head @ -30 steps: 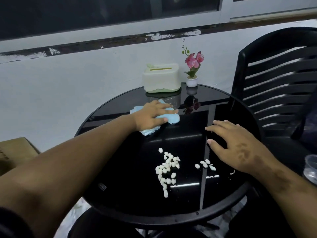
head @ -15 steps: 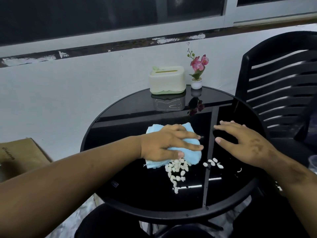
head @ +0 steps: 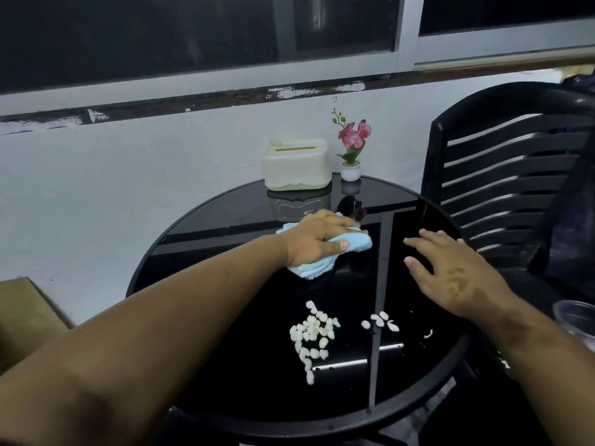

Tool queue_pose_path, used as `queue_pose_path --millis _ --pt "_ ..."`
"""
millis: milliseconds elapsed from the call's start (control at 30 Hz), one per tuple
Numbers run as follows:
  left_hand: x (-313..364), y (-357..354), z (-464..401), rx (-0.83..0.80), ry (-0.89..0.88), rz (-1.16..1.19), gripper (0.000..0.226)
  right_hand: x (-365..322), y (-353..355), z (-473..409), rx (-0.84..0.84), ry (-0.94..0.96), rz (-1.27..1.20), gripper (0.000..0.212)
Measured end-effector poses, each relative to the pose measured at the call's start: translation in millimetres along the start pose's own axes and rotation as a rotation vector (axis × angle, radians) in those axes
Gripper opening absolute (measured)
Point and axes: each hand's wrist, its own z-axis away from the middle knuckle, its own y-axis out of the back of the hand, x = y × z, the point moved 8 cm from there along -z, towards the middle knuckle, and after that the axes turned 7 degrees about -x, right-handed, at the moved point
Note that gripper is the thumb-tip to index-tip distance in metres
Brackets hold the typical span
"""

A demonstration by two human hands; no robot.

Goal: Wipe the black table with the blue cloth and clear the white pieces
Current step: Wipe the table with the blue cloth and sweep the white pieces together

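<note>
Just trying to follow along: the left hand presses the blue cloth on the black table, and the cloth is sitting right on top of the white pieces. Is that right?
Not quite. The head view shows the left hand pressing the blue cloth on the black table, but the cloth lies apart from the white pieces, farther from the person, with bare tabletop between them.

Just the one cam, strapped to my head, looking forward and down over my arms at the round black table [head: 225,375]. Pretty close in, wide angle. Beyond my fingertips [head: 410,242] it catches the wall and window.
</note>
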Motion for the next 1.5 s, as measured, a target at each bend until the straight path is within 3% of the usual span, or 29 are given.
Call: queue_pose_path --millis 233,400,600,933,1100,1233,1400,1500 --pt "3.5 -4.4 -56.4 -0.025 0.108 -0.161 0.056 1.6 6.3 1.2 0.062 -0.047 0.004 0.052" --pt "17.0 -10.9 -59.3 0.012 0.145 -0.182 0.043 9.3 8.5 3.3 0.078 -0.160 0.038 0.060" --pt "44.2 -23.4 -53.2 0.050 0.284 -0.225 0.049 8.2 7.2 5.8 0.052 -0.163 0.034 0.060" --pt "27.5 -12.9 1.1 -0.098 0.313 -0.138 0.063 6.7 8.6 5.2 -0.053 -0.207 0.178 0.057" --pt "3.2 0.0 59.3 -0.062 0.347 0.039 0.068 -46.2 39.6 -6.8 0.138 -0.152 0.134 0.042" --pt "1.6 16.7 108.9 0.103 0.438 0.045 0.053 -95.6 23.2 -34.7 0.007 -0.185 0.067 0.056" --pt "-7.1 23.2 165.2 0.238 0.603 0.018 0.060 -107.8 -10.0 -58.1 -0.206 -0.506 0.064 0.088" --pt "-9.6 14.0 182.4 0.282 0.645 0.024 0.063 -111.7 -33.6 -64.8 -0.179 -0.538 0.072 0.097"
